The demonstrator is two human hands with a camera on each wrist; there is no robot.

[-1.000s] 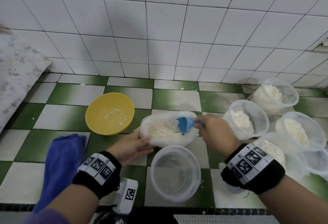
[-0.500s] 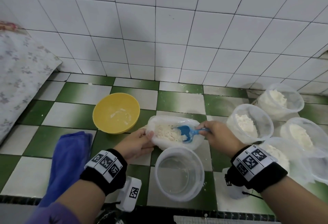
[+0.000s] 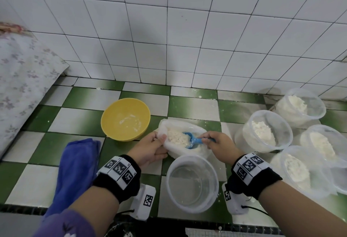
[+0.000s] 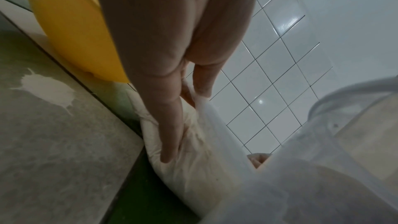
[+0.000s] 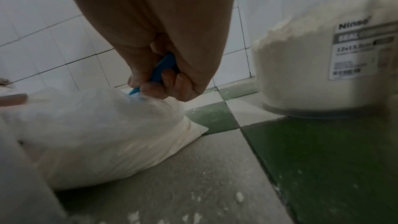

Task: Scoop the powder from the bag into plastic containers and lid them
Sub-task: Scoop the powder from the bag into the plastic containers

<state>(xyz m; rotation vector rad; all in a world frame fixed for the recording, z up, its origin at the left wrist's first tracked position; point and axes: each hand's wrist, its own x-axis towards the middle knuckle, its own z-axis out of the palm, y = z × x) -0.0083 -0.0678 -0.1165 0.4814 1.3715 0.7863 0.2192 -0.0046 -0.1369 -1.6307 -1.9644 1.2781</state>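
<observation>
A white plastic bag of lumpy white powder lies open on the green-and-white tiled counter. My left hand pinches the bag's left rim, thumb on top. My right hand grips the handle of a blue scoop, whose bowl is dug into the powder. The wrist view shows those fingers curled round the blue handle above the bag. An empty clear container stands just in front of the bag.
A yellow bowl with powder traces sits left of the bag. A blue cloth lies at the front left. Several clear containers holding powder crowd the right side. Tiled wall behind; patterned fabric at far left.
The scoop has dug lower into the powder and drawn toward the bag's near side. My left hand has shifted up onto the bag's rim.
</observation>
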